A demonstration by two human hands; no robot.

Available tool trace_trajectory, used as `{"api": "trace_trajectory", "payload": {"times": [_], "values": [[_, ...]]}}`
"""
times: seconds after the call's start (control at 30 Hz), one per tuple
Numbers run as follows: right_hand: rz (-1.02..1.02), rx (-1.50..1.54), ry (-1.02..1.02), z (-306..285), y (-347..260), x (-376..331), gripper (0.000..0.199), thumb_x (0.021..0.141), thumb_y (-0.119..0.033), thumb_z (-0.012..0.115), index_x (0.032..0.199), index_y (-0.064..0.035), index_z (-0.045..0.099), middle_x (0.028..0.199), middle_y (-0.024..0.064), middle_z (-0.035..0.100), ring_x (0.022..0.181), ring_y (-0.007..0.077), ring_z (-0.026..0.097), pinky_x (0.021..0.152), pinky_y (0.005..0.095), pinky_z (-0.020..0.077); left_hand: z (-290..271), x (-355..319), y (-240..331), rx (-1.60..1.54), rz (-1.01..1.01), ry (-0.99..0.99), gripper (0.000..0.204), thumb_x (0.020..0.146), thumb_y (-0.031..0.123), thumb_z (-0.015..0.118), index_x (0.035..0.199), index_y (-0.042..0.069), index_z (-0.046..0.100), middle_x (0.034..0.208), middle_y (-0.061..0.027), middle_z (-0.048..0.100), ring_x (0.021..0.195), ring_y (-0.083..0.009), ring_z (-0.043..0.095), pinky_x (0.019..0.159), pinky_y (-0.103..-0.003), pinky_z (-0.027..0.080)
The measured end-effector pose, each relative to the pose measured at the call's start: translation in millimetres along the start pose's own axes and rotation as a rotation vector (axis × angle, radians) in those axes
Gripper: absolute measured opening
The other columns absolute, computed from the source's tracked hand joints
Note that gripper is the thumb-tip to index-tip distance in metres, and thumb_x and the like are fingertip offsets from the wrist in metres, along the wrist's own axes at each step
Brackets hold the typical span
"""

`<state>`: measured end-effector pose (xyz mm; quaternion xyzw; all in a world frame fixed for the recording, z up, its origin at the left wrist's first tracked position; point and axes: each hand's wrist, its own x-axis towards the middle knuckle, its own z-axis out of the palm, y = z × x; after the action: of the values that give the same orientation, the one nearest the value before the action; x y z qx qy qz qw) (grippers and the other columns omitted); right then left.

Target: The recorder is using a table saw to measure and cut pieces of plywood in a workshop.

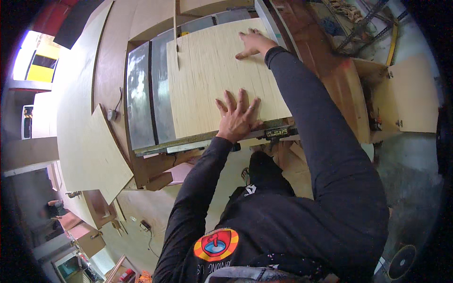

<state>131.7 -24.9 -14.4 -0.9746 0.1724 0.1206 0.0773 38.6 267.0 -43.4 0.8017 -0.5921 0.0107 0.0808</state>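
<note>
Far left of the board lay a large pale sheet point(89, 151), partly washed out by glare. Between that sheet and the board, a grey plug point(112, 114) with a short cord rested on a brown panel point(106, 66). Beside the board's left edge showed a metal table point(139, 104), which ran under the board point(203, 94) and apparently gave it flat support. A thin strip point(176, 21) reached over the board's far left part. The left hand point(238, 115) lay at the board's near edge, gripping nothing, fingers fanned and pointing away from the person, presumably to steady it from above. The right hand point(255, 45) also grasped nothing: it rested near the board's far right corner, arm stretched long, fingers spread leftward, thumb toward the person, seemingly pressing down. Just right of the board stood a metal rail point(267, 21), likely a straight guide. Well right of the board, a cabinet door point(415, 89) hung open.
</note>
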Motion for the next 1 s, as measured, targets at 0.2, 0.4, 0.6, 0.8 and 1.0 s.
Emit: {"api": "trace_trajectory", "payload": {"times": [0.2, 0.4, 0.6, 0.8, 1.0], "values": [[0.007, 0.033, 0.059, -7.5, 3.5, 28.8, 0.118, 0.06, -0.07, 0.075, 0.148, -0.0061, 0.029, 0.148, 0.0279, 0.031, 0.139, 0.0451, 0.027, 0.113, 0.0499, 0.0286, 1.9, 26.0, -22.2, 0.011, -0.01, -0.009, 0.071, 0.087, 0.065, 0.048, 0.147, 0.03, 0.036, 0.154, -0.0228, 0.02, 0.134, -0.064, 0.011, 0.094, -0.084, 0.012], [0.063, 0.035, 0.021, -22.5, 16.4, 64.6, 0.12, 0.06, -0.07, 0.075, 0.152, -0.0116, 0.024, 0.154, 0.0275, 0.021, 0.141, 0.0463, 0.022, 0.113, 0.0515, 0.0285, -2.8, 63.4, -38.9, -0.007, -0.051, -0.077, 0.074, 0.085, 0.065, 0.053, 0.148, 0.031, 0.034, 0.157, -0.0203, 0.014, 0.136, -0.0628, 0.008, 0.097, -0.082, 0.01], [0.025, -0.04, 0.173, -21.1, 36.2, 110.4, 0.105, 0.064, -0.068, 0.071, 0.143, -0.0052, 0.04, 0.144, 0.0231, 0.043, 0.135, 0.0408, 0.038, 0.112, 0.0483, 0.0316, -5.5, 105.6, -62.6, -0.006, -0.051, -0.091, 0.073, 0.087, 0.066, 0.048, 0.149, 0.033, 0.03, 0.158, -0.0205, 0.014, 0.136, -0.0629, 0.008, 0.098, -0.081, 0.007], [-0.078, -0.055, 0.204, -22.5, 29.2, 149.7, 0.075, 0.076, -0.058, 0.064, 0.126, -0.0029, 0.059, 0.125, 0.0212, 0.061, 0.116, 0.0382, 0.057, 0.104, 0.0451, 0.0414, -1.7, 131.3, -96.0, 0.032, -0.058, -0.075, 0.076, 0.086, 0.071, 0.044, 0.15, 0.034, 0.029, 0.157, -0.0208, 0.015, 0.136, -0.0628, 0.01, 0.099, -0.081, 0.006], [-0.171, -0.026, -0.103, -38.6, 31.1, 152.4, 0.072, 0.086, -0.053, 0.056, 0.133, 0.0014, 0.051, 0.128, 0.0245, 0.056, 0.118, 0.0391, 0.054, 0.102, 0.0434, 0.0427, 5.4, 169.4, -119.0, 0.07, -0.05, -0.028, 0.077, 0.084, 0.07, 0.048, 0.149, 0.034, 0.03, 0.157, -0.0193, 0.016, 0.136, -0.0615, 0.013, 0.098, -0.082, 0.01]]}}
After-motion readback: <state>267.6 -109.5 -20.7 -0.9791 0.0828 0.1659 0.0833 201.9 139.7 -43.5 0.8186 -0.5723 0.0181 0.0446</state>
